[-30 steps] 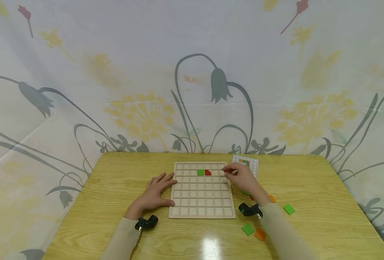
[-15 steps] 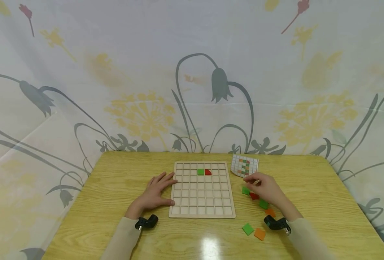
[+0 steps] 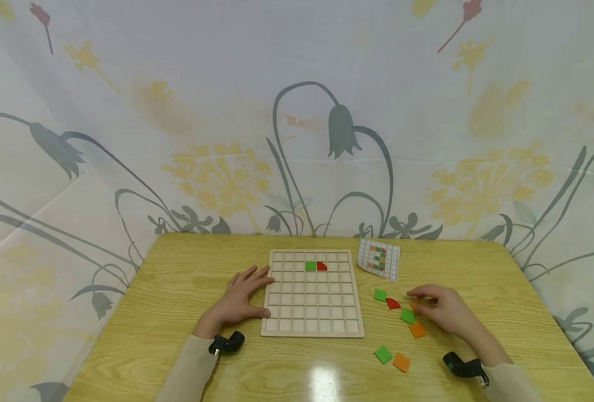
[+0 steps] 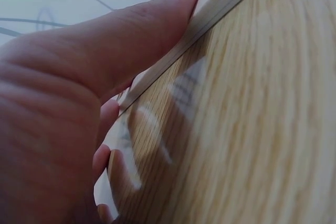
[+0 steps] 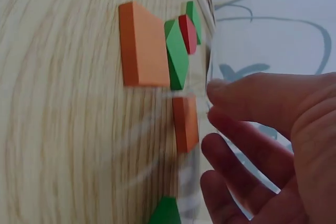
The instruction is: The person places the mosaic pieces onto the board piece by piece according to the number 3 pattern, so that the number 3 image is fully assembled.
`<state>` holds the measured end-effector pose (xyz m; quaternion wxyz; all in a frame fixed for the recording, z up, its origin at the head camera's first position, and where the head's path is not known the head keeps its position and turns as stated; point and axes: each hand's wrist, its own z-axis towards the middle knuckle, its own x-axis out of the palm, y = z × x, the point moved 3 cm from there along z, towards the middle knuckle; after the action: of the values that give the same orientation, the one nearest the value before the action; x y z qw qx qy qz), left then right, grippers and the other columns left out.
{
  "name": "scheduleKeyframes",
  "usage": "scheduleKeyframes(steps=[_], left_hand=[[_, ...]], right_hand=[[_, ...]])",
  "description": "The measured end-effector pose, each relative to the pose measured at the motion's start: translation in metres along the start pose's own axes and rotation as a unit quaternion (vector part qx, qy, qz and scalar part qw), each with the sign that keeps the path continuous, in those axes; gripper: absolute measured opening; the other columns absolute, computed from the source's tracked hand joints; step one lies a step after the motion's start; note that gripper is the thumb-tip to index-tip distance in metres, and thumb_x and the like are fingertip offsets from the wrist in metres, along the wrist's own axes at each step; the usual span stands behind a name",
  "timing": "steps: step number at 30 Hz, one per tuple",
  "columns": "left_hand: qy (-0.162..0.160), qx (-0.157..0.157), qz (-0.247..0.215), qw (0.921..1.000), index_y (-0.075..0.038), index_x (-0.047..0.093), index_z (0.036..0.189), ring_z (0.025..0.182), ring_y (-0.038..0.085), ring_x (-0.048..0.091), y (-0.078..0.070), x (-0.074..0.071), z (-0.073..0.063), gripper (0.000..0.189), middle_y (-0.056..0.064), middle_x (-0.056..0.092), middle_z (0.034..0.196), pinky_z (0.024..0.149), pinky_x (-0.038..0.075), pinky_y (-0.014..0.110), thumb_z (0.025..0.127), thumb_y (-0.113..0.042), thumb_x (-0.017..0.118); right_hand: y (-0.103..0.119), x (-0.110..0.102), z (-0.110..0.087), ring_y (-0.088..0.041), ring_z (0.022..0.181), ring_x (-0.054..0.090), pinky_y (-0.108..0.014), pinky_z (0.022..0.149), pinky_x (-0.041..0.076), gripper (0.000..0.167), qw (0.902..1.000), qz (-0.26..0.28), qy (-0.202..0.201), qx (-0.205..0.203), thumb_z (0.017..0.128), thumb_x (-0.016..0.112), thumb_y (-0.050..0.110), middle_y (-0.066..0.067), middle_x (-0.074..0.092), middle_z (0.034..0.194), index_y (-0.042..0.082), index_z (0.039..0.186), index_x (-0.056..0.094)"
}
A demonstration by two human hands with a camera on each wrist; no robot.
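Note:
My left hand point(image 3: 236, 297) lies at the left side of a wooden grid board point(image 3: 312, 333), fingers spread, with fingertips and thumb touching its rim. In the left wrist view the thumb point(image 4: 152, 24) is against the board's edge. On the board, a green square tile point(image 3: 310, 266) sits beside a red quarter-round tile point(image 3: 322, 266). My right hand point(image 3: 442, 310) hovers over the loose tiles on the right, fingers loosely bent and holding nothing. Nearest to it is an orange tile point(image 5: 186, 124), partly hidden by the hand in the head view.
Near the right hand lie green tiles point(image 3: 379, 295) point(image 3: 407, 316), a red quarter-round tile point(image 3: 392, 303) and another orange tile point(image 3: 417, 330). Closer to me are a green tile point(image 3: 383, 354) and an orange tile point(image 3: 401, 363). A curled pattern card point(image 3: 391, 262) lies behind them.
My right hand has moved from the board's right edge, past the pattern card, rightward and nearer to me over the loose tiles. The left hand stays at the board.

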<state>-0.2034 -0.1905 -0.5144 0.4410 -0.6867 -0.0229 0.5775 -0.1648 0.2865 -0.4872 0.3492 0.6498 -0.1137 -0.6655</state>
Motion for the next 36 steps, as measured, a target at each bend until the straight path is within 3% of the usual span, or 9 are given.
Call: scheduleKeyframes(steps=[7, 19, 31, 36], left_hand=[[-0.001, 0.001, 0.0, 1.0, -0.014, 0.051, 0.147, 0.151, 0.037, 0.009, 0.0, 0.001, 0.0, 0.074, 0.008, 0.024, 0.163, 0.114, -0.001, 0.063, 0.084, -0.041, 0.079], [-0.003, 0.003, 0.002, 1.0, -0.013, 0.051, 0.147, 0.15, 0.038, 0.009, -0.001, 0.001, 0.001, 0.074, 0.008, 0.024, 0.163, 0.113, 0.0, 0.065, 0.084, -0.041, 0.079], [-0.006, 0.002, -0.004, 1.0, -0.012, 0.05, 0.147, 0.15, 0.039, 0.009, 0.0, 0.0, -0.001, 0.075, 0.009, 0.025, 0.163, 0.113, 0.0, 0.065, 0.084, -0.041, 0.079], [-0.008, 0.003, -0.001, 1.0, -0.012, 0.051, 0.147, 0.15, 0.039, 0.009, -0.002, 0.0, -0.001, 0.074, 0.009, 0.025, 0.163, 0.113, 0.0, 0.066, 0.084, -0.041, 0.079]], right_hand=[[-0.01, -0.002, -0.007, -0.039, 0.112, 0.061, -0.054, 0.091, 0.049, 0.03, 0.9993, 0.001, 0.033, 0.018, 0.085, 0.079, 0.013, -0.01, 0.07, 0.116, 0.009, 0.115, 0.074], [-0.018, 0.002, -0.005, -0.042, 0.114, 0.06, -0.059, 0.093, 0.046, 0.031, 0.9978, 0.022, 0.035, 0.051, 0.086, 0.078, 0.013, -0.011, 0.069, 0.117, 0.011, 0.116, 0.074], [-0.018, 0.006, -0.001, -0.032, 0.106, 0.064, -0.052, 0.089, 0.049, 0.033, 0.9972, 0.011, 0.038, 0.063, 0.084, 0.079, 0.014, -0.003, 0.069, 0.11, 0.01, 0.116, 0.074], [-0.016, 0.007, 0.002, -0.022, 0.094, 0.062, -0.041, 0.08, 0.05, 0.031, 0.998, -0.01, 0.032, 0.053, 0.082, 0.078, 0.011, 0.002, 0.066, 0.102, 0.01, 0.112, 0.075]])
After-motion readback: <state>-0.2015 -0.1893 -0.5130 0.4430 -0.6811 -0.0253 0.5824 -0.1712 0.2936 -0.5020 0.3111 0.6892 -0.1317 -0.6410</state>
